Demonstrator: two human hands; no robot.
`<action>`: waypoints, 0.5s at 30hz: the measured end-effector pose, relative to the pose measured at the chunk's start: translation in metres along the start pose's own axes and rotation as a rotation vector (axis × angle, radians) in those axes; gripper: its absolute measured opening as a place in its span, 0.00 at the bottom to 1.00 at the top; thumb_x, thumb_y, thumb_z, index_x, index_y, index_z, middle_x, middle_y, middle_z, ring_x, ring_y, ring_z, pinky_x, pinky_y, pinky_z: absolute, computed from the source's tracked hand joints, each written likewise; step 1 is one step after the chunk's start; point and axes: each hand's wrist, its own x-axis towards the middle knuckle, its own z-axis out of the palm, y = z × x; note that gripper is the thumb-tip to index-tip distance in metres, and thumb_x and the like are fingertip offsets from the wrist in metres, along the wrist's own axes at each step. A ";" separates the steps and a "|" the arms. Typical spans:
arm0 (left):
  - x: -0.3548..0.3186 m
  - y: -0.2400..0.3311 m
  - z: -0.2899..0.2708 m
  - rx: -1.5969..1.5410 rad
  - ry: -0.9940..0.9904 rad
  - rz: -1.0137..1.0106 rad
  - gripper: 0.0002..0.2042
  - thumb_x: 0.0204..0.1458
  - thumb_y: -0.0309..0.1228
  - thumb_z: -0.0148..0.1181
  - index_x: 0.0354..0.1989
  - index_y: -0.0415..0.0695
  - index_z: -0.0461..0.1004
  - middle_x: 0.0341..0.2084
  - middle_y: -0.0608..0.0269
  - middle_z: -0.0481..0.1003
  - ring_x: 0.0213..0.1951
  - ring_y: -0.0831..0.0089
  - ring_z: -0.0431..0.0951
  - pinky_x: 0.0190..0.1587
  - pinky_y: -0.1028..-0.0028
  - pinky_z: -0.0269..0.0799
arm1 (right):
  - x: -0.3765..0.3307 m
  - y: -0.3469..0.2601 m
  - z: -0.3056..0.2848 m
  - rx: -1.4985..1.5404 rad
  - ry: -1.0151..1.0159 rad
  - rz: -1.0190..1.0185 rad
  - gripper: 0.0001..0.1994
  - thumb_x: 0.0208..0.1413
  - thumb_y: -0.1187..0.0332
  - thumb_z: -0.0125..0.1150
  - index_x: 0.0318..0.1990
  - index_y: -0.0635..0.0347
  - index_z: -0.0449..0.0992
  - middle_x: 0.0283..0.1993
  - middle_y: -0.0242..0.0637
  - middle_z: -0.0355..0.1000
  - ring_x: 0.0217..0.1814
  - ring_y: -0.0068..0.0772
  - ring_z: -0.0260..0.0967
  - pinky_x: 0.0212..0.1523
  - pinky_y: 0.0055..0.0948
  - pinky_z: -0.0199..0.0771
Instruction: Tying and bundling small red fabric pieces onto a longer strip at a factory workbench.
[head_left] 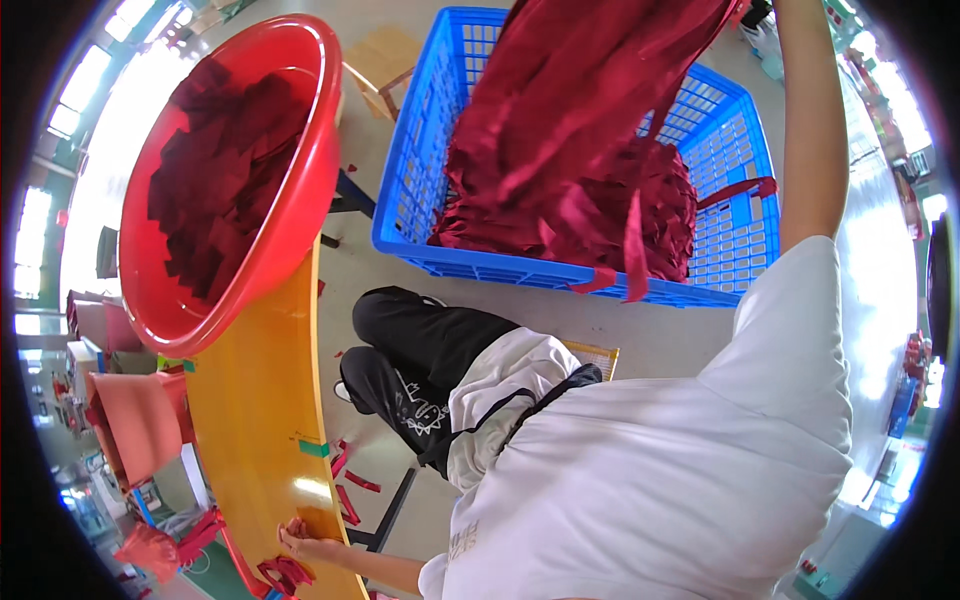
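Note:
My left hand (302, 542) rests at the near end of the yellow table (255, 400), its fingers loosely curled and apart, nothing visible in them. Beside it lies a small loop of dark red ribbon (286, 575). My right arm (812, 130) stretches up and out past the top edge, so that hand is hidden. Close to that arm, a large bundle of long red ribbons (590, 90) is raised above a blue plastic basket (400, 190); what grips its upper end is out of view. More red ribbon (640, 215) fills the basket, and some ends hang over its rim.
A red basin (325, 150) heaped with dark red cut fabric pieces (225, 170) stands on the table's far end. Red scraps (348, 503) lie on the floor between table and my legs. A pink-covered object (140, 425) stands left of the table.

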 end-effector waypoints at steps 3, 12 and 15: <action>-0.001 0.001 0.000 0.076 -0.025 0.021 0.16 0.64 0.38 0.46 0.45 0.39 0.75 0.28 0.63 0.76 0.31 0.74 0.75 0.37 0.78 0.73 | -0.008 0.019 -0.044 0.073 0.119 0.077 0.12 0.48 0.68 0.66 0.40 0.60 0.78 0.35 0.38 0.78 0.34 0.34 0.76 0.40 0.33 0.79; 0.006 -0.006 -0.002 0.096 0.021 -0.033 0.17 0.64 0.36 0.45 0.43 0.35 0.76 0.31 0.59 0.77 0.34 0.70 0.77 0.39 0.76 0.76 | -0.014 0.029 -0.215 -0.116 0.383 0.348 0.18 0.58 0.66 0.60 0.54 0.63 0.75 0.51 0.41 0.77 0.51 0.35 0.75 0.57 0.32 0.73; 0.005 -0.008 0.001 0.125 0.055 -0.009 0.17 0.64 0.36 0.46 0.43 0.34 0.75 0.31 0.58 0.76 0.34 0.70 0.78 0.38 0.76 0.77 | -0.016 0.003 -0.244 -0.216 0.409 0.327 0.20 0.56 0.63 0.64 0.54 0.63 0.76 0.50 0.41 0.77 0.50 0.36 0.76 0.56 0.32 0.73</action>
